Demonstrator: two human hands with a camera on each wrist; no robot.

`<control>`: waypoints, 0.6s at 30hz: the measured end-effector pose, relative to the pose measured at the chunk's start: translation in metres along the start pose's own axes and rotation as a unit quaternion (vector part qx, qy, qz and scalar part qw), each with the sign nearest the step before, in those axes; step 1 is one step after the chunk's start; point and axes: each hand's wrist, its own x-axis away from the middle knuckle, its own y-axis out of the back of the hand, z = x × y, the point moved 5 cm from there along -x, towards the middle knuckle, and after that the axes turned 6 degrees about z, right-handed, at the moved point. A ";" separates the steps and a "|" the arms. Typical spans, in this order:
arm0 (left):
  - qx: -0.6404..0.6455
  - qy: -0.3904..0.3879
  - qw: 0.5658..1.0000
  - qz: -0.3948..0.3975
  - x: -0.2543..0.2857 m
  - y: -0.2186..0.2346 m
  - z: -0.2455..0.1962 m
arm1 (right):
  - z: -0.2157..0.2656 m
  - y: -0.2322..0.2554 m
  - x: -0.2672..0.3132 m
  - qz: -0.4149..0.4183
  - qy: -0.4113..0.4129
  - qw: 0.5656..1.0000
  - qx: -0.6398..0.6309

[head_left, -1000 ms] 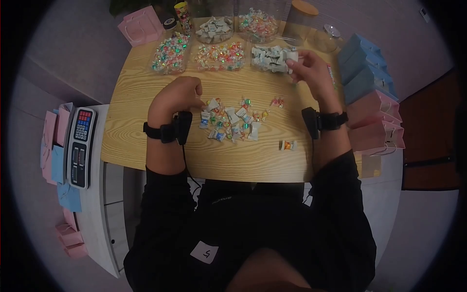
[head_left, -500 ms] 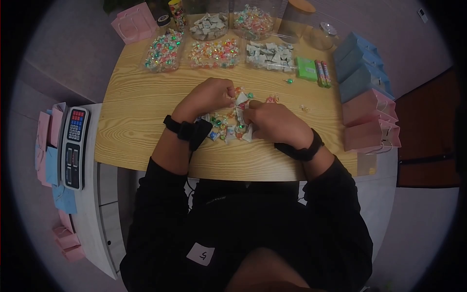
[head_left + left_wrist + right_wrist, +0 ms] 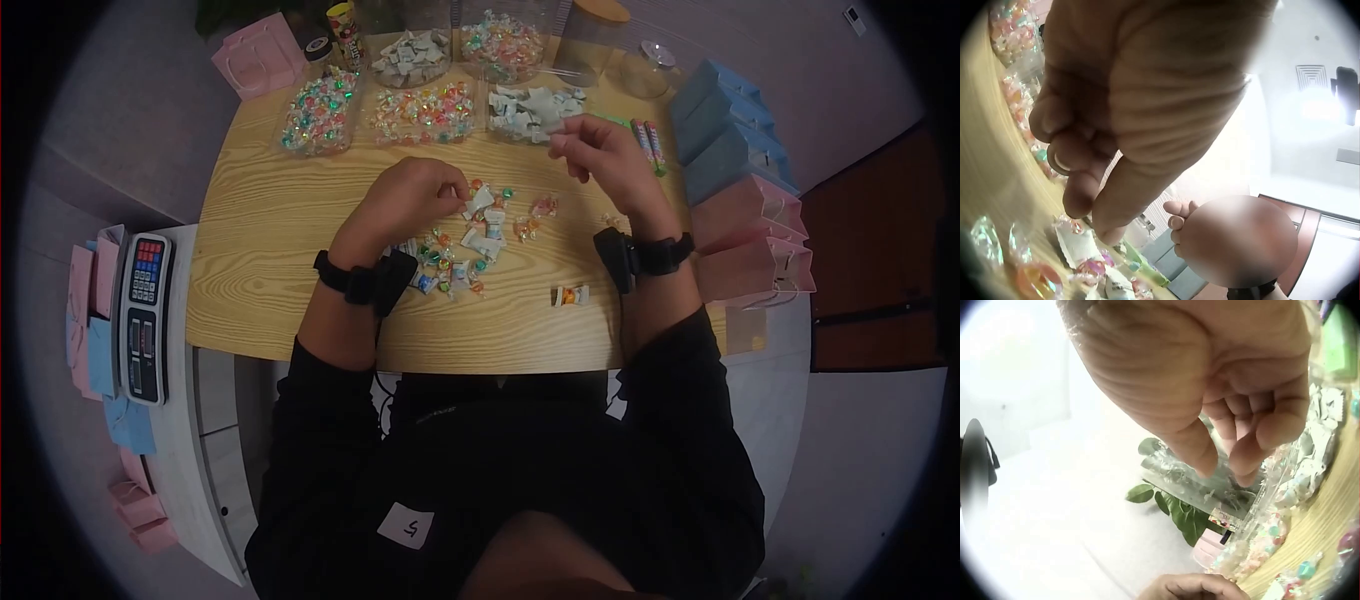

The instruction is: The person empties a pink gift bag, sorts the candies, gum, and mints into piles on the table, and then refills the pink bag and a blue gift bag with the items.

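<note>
A loose pile of wrapped candies [image 3: 486,243] lies on the wooden table, mixing white packets with shiny coloured pieces. At its upper left edge is my left hand [image 3: 412,198], fingers loosely curled and thumb close to them. In the left wrist view a white packet [image 3: 1077,242] lies just below those fingertips, and I see nothing held. My right hand [image 3: 612,172] is raised in front of the clear tray of white packets [image 3: 522,117]. The right wrist view shows its fingers [image 3: 1251,454] relaxed and bent, apart from the thumb, with nothing between them.
Trays of coloured candies [image 3: 420,112] and clear jars [image 3: 596,45] line the back. Blue bags [image 3: 735,120] and pink bags [image 3: 750,270] stand along the right edge. One orange candy [image 3: 570,296] lies near the front. A scale [image 3: 146,310] is at left.
Half a second ago my right hand was over the pile; it has moved up and right towards the white-packet tray. My left hand has stayed by the pile's upper left. The head view has shifted slightly.
</note>
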 end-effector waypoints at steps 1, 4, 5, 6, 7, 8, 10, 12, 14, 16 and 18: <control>0.000 -0.002 1.000 0.010 -0.001 -0.003 -0.003 | 0.000 0.006 -0.001 -0.062 0.007 0.997 -0.050; -0.038 -0.042 0.998 -0.013 -0.003 -0.008 -0.010 | -0.001 -0.015 0.004 -0.002 0.000 0.991 0.131; -0.038 -0.041 0.998 -0.012 -0.003 -0.010 -0.008 | -0.005 -0.029 0.003 0.040 -0.017 0.988 0.151; -0.040 -0.034 0.999 0.003 -0.004 -0.013 -0.007 | -0.005 -0.041 0.005 0.056 -0.022 0.977 0.204; -0.042 -0.028 0.999 0.017 -0.005 -0.015 -0.005 | -0.003 -0.054 0.006 0.071 -0.027 0.963 0.257; -0.043 -0.028 0.998 0.018 -0.006 -0.016 -0.004 | -0.005 -0.062 0.004 0.068 -0.016 0.933 0.354; -0.058 -0.043 0.997 0.013 -0.007 -0.016 -0.003 | -0.012 -0.071 0.004 0.058 -0.008 0.913 0.405; -0.064 -0.040 0.997 0.013 -0.007 -0.016 -0.004 | -0.010 -0.073 0.004 0.048 0.001 0.889 0.456; -0.071 -0.038 0.997 0.014 -0.007 -0.016 -0.003 | -0.007 -0.075 0.004 0.089 -0.036 0.893 0.441; -0.079 -0.055 0.995 -0.008 -0.007 -0.018 0.002 | -0.013 -0.062 0.001 0.097 -0.038 0.936 0.335; -0.096 -0.073 0.992 -0.027 -0.006 -0.018 0.003 | -0.021 -0.042 -0.005 0.103 -0.040 0.968 0.227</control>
